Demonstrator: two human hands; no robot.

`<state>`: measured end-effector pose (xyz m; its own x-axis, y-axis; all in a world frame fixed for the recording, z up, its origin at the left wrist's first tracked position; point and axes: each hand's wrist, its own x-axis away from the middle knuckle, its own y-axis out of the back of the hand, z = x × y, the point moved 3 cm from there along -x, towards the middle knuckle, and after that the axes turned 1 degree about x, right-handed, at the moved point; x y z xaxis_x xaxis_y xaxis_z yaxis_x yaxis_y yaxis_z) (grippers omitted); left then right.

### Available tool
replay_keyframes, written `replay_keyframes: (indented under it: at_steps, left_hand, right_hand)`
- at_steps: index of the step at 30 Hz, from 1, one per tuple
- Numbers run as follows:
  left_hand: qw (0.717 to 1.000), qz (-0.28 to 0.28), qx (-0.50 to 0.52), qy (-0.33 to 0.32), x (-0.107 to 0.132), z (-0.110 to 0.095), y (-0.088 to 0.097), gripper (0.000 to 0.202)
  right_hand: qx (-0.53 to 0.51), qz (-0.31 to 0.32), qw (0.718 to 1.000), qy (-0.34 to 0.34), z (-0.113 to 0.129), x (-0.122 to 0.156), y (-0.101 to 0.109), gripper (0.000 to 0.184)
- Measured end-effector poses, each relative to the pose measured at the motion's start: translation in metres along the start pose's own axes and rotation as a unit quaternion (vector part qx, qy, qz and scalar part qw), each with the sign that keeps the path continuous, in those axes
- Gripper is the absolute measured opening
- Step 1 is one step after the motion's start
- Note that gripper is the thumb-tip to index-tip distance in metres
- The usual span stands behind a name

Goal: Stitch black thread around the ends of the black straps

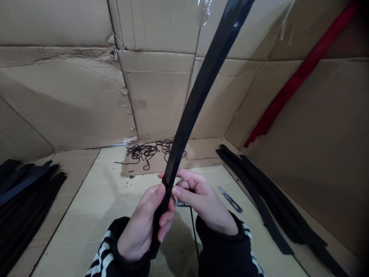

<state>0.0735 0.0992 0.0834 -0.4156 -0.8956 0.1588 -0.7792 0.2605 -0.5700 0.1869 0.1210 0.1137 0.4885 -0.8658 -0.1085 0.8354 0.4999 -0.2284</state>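
Observation:
A long, slightly curved black sword sheath (196,96) slants up from my hands past the top edge of the view. My left hand (144,219) is closed around its lower part, the thumb lying along the front. My right hand (198,196) pinches at a narrow band of black cord (165,182) wrapped around the sheath just above the left thumb. A straight length of the black cord (193,227) hangs below my right hand toward the bottom edge. What lies between the right fingertips is partly hidden.
Thread snips (230,200) lie right of my hands; a small patterned item (181,204) is partly hidden behind them. Tangled black cord (144,152) lies at the back. Black sheaths lie left (29,207) and right (268,200). A red one (300,80) leans against the cardboard wall (161,88).

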Motion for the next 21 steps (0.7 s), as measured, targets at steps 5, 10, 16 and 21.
replay_keyframes:
  at_steps: [5,10,16,21]
  left_hand:
    - [1.0,0.03,0.004,0.004,0.002,-0.002,0.0,0.046]
    - [0.974,0.204,0.094,0.041,0.003,-0.002,-0.001,0.047]
    - [0.996,0.088,0.002,0.008,-0.002,-0.003,0.0,0.052]
    - [0.952,-0.137,-0.232,-0.147,-0.003,-0.012,-0.003,0.035]
  right_hand:
    - [-0.01,0.005,1.0,0.002,0.001,0.002,-0.004,0.039]
    - [0.078,-0.029,0.995,0.052,0.001,0.003,-0.002,0.023]
    - [0.165,-0.114,0.976,0.088,0.007,0.005,-0.002,0.016]
    - [0.209,-0.174,0.958,0.096,0.011,0.007,0.0,0.016]
